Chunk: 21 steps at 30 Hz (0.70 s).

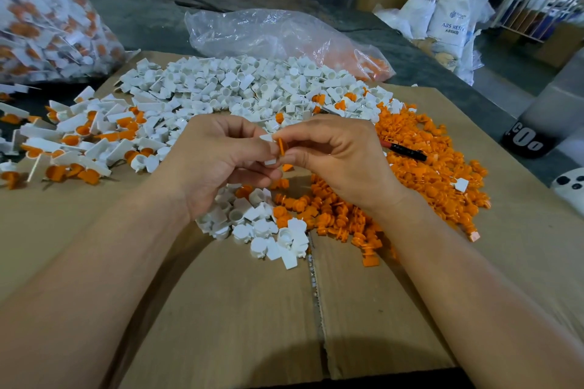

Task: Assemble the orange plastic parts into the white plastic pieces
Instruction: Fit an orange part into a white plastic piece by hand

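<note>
My left hand (218,161) grips a white plastic piece (268,150), mostly hidden by its fingers. My right hand (335,155) pinches an orange plastic part (282,146) and holds it against the white piece, above the cardboard. Loose white pieces (252,88) lie heaped behind my hands, with a smaller cluster (262,227) below them. Loose orange parts (426,174) spread to the right and under my right wrist. Assembled white-and-orange pieces (82,142) lie in a pile at the left.
Flattened cardboard (221,309) covers the table. A red-and-black pen (404,150) lies on the orange parts. A clear plastic bag (271,31) sits at the back, a full bag of assembled pieces (47,19) at far left. Sacks and boxes stand beyond the table.
</note>
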### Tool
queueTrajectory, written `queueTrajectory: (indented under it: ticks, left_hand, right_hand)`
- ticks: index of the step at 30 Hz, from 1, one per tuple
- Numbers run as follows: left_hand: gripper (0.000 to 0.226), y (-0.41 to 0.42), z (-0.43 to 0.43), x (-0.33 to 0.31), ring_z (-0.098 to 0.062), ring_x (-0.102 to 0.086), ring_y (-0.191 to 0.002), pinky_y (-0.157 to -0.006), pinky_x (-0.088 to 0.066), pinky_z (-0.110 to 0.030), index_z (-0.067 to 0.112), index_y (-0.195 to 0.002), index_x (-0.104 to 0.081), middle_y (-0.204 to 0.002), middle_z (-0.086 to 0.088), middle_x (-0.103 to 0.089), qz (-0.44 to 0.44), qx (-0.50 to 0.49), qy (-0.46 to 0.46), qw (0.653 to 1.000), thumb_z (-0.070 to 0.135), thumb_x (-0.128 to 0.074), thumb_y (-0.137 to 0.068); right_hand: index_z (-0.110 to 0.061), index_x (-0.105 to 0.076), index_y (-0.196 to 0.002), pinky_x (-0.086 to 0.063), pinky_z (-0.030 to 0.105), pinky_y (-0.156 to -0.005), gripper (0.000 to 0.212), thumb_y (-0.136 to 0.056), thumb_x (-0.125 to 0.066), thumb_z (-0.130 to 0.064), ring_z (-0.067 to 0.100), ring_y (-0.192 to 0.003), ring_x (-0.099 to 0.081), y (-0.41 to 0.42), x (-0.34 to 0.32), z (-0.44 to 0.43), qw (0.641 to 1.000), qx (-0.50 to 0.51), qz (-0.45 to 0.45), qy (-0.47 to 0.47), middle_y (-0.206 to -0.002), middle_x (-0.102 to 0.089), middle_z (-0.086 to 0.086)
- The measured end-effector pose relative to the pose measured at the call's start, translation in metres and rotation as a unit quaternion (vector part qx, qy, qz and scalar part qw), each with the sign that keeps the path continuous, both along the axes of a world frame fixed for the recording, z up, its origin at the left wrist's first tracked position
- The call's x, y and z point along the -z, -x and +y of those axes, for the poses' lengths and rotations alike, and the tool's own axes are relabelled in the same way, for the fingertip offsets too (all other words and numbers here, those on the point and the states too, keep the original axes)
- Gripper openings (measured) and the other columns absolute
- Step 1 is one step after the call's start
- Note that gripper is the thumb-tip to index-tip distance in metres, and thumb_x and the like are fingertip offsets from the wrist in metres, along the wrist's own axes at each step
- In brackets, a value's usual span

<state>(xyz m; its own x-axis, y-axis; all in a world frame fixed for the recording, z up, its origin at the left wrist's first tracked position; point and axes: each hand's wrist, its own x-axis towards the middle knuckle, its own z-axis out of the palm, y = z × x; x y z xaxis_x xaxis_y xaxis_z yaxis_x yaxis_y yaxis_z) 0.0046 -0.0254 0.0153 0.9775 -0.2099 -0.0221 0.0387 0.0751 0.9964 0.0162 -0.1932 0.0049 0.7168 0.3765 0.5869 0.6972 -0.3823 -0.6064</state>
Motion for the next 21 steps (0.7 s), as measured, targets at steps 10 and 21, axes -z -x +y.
queueTrajectory:
  ticks: [10,21]
  left_hand:
    - [0.022,-0.0003,0.0003,0.0016,-0.017,-0.066,-0.049,-0.046,-0.052,-0.019,0.002,-0.071,-0.061,-0.056,-0.01,-0.066,-0.019,0.001,0.001,1.0,0.01,-0.068,-0.051]
    - [0.018,0.0006,-0.0017,0.0028,-0.017,-0.067,-0.052,-0.053,-0.058,-0.028,0.005,-0.071,-0.062,-0.056,-0.01,-0.066,-0.071,-0.025,-0.008,0.997,0.012,-0.071,-0.056]
  right_hand:
    - [-0.004,-0.067,-0.104,-0.053,0.048,-0.074,0.028,-0.076,-0.069,-0.003,0.027,-0.083,-0.065,0.0008,-0.0004,0.0001,1.0,0.002,0.016,-0.003,-0.087,-0.069,0.013]
    - [-0.019,-0.058,-0.108,-0.056,0.03,-0.077,0.039,-0.074,-0.069,-0.003,0.014,-0.084,-0.067,0.0044,-0.0024,0.0017,0.998,0.004,0.034,-0.047,-0.089,-0.065,-0.003]
